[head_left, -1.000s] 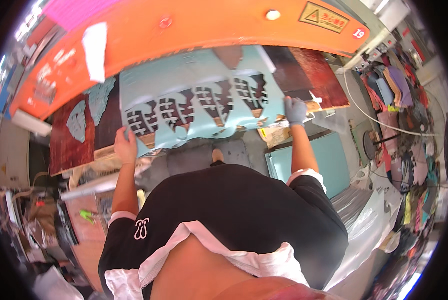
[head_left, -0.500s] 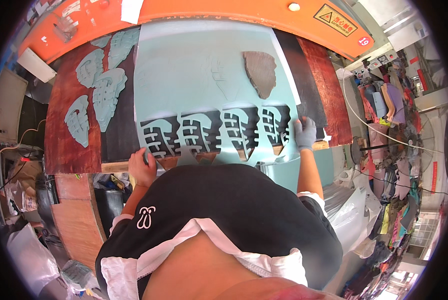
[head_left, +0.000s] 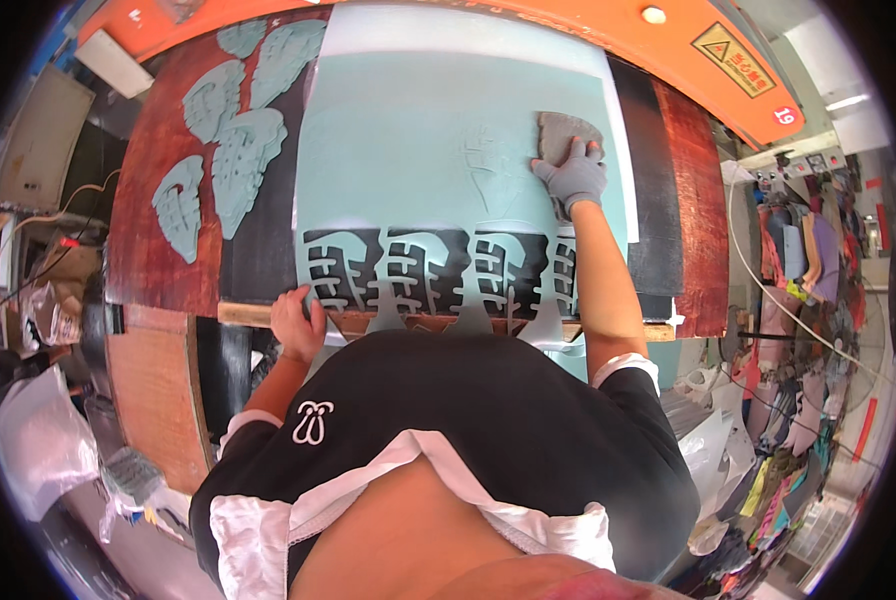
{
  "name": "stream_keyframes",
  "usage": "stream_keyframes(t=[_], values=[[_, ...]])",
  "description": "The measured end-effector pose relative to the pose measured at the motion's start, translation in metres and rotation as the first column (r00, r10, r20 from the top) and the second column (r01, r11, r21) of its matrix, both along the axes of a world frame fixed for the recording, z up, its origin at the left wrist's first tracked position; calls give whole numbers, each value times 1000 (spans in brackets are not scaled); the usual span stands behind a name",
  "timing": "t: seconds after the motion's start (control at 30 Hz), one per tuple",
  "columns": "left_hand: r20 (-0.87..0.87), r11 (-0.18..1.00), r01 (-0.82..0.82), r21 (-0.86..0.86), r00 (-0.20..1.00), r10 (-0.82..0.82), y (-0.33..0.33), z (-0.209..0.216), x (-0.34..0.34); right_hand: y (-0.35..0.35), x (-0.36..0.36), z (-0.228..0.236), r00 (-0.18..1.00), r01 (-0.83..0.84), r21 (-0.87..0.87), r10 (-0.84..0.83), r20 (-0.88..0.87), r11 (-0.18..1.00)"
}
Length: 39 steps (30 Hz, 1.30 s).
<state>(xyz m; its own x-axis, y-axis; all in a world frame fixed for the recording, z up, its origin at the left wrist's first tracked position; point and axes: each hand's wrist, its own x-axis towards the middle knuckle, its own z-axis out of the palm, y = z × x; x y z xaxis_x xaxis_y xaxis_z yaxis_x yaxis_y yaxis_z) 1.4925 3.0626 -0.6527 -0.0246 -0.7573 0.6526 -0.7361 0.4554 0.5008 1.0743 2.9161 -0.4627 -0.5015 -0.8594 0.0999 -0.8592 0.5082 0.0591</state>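
A pale green sheet [head_left: 398, 130] lies across the black board, with a row of cut-out openings along its near edge. Near its right side sits a grey-brown cutting die [head_left: 558, 132], wide at the far end and tapering toward me. My right hand [head_left: 576, 178], in a grey glove, is over the die, thumb at its left edge and fingers across its top. At the sheet's near left corner, my bare left hand [head_left: 298, 320] pinches the edge with bent fingers. Left of the die, faint lines [head_left: 488, 165] mark the sheet.
Stacks of cut green pieces [head_left: 240, 165] lie on the left of the reddish-brown board [head_left: 138, 250]. An orange machine beam [head_left: 728, 75] spans the far side. A wooden strip [head_left: 243, 314] edges the table near me. Colourful material hangs at the right [head_left: 803, 240].
My right hand has left the sheet's near right edge and reached forward onto the cutting die. My left hand stays at the near left corner. The whole view has shifted.
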Motion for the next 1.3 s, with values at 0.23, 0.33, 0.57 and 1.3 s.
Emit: stream_keyframes(t=[0.23, 0.33, 0.57, 1.3], values=[[-4, 999, -34, 42, 999, 34, -15, 7, -3, -12, 2, 7, 997, 11, -58, -6, 76, 998], [10, 996, -30, 87, 1000, 29, -27, 10, -4, -22, -16, 3, 980, -52, -238, 96, 175, 970], [14, 975, -35, 218, 999, 33, -34, 21, -3, -15, -94, -1, 281, 179, -562, 506, 816, 807], [436, 834, 439, 335, 712, -550, -136, 110, -226, -63, -70, 72, 326, 412, -389, 265, 907, 824]])
